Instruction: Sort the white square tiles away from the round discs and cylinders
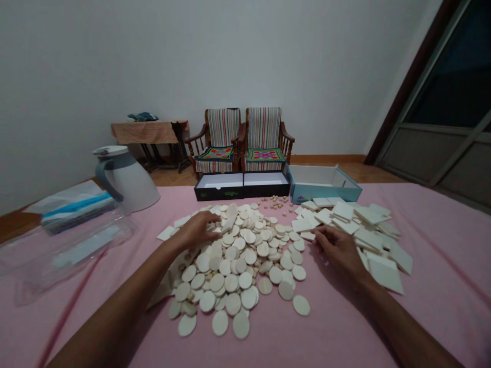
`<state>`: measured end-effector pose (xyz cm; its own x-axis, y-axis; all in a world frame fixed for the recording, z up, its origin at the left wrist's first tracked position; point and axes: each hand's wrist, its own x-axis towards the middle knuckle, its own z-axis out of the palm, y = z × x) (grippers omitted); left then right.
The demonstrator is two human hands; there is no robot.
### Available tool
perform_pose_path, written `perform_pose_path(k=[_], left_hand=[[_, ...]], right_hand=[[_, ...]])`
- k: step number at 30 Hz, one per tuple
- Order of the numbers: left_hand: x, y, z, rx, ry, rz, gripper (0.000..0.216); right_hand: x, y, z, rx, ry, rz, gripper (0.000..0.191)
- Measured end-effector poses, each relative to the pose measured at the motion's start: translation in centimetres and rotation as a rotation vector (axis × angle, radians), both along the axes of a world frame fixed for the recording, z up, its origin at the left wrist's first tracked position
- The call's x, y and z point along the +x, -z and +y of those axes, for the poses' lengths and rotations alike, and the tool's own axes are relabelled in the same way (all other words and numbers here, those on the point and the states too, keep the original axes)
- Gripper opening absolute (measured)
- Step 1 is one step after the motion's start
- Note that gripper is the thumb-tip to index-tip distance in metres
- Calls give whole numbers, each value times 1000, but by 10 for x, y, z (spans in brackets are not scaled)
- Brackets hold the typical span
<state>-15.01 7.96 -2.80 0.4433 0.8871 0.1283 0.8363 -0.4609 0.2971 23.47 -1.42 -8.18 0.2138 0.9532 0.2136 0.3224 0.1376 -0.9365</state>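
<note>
A big heap of pale wooden round discs lies on the pink tablecloth in front of me. My left hand rests on the heap's far left side, fingers curled over the discs and touching them. My right hand lies at the heap's right edge, fingers bent, beside a pile of pale wooden square tiles. Whether either hand pinches a piece is hidden. Small wooden beads are scattered behind the discs.
Two black open boxes and a light-blue open box stand at the table's far edge. A white jug and a clear plastic container sit at left. Two striped armchairs and a small table stand by the wall.
</note>
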Motion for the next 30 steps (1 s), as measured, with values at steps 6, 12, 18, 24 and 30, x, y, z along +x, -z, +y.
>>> perform_pose_path(k=[6,12,18,24,30], left_hand=[[19,6,2,125,124,15,34],[28,5,1,279,90,-14,31],[77,-19,-28,74,109,-383,31],[146,-8,-57,-303,316,-526,25],[164,6,-58,-224,296,-530,25]], right_hand=[[0,1,0,-8,13,-83,35],[-3,-3,1,66,24,-189,28],[-13,-7,-5,65,-96,-198,27],[-26,-15,-16,-12,-415,-63,31],[-15,-22,-10,-73,-340,48,39]])
